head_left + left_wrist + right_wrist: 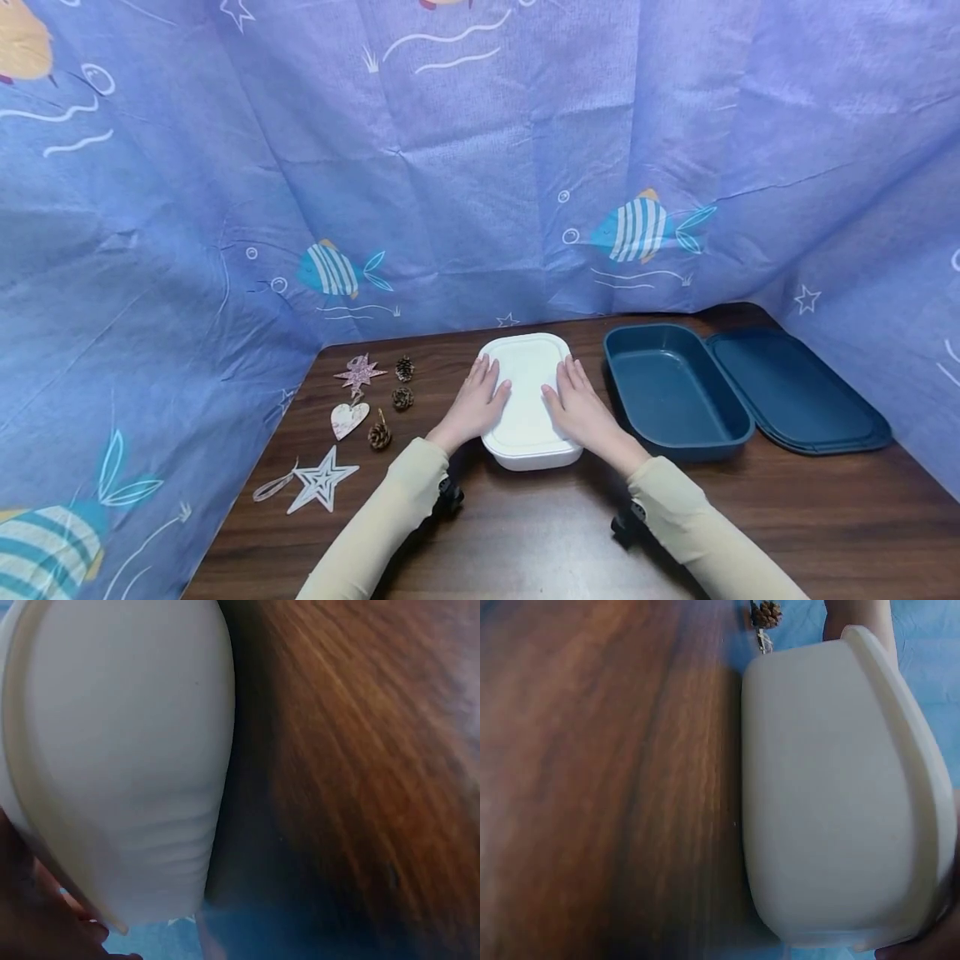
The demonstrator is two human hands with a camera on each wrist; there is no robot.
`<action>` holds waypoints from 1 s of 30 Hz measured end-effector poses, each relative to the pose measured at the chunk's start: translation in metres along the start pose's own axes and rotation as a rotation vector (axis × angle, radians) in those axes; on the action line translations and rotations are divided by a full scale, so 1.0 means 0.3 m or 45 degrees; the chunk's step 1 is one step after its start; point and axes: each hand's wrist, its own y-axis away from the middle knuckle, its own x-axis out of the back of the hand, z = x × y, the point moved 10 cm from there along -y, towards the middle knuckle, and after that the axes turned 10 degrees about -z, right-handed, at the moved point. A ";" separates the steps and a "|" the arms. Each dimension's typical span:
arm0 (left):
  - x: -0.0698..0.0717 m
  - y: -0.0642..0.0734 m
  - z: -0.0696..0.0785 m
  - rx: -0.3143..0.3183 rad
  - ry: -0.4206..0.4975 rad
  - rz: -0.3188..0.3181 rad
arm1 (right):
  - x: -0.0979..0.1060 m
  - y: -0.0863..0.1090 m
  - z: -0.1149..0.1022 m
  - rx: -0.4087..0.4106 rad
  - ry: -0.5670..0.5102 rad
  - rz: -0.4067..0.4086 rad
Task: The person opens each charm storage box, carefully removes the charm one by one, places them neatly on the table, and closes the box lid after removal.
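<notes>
A white lidded box (527,400) sits on the table in the middle of the head view, lid on top. My left hand (474,406) lies flat along the lid's left edge, fingers straight and thumb on the top. Along the opposite edge rests my right hand (588,412), its fingers also extended. The wrist views show the side wall of the white box (127,735) close up, with the lid's rim at its upper edge. What the box holds is hidden under the lid.
To the right stands an uncovered dark blue container (675,392), with its dark blue lid (798,387) beside it. Ornaments lie on the left: a pink star (360,372), a heart (349,419), a white star (323,481) and small pinecones (379,435). A fish-print cloth (480,167) hangs behind the table.
</notes>
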 end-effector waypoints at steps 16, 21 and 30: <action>0.034 0.018 -0.081 0.112 -0.152 -0.103 | -0.065 -0.070 -0.049 -0.056 0.082 -0.046; 0.071 0.020 -0.125 0.121 -0.145 -0.101 | -0.082 -0.112 -0.084 -0.039 0.097 -0.008; 0.104 0.007 -0.231 0.118 -0.130 -0.130 | -0.117 -0.171 -0.146 -0.032 0.059 0.019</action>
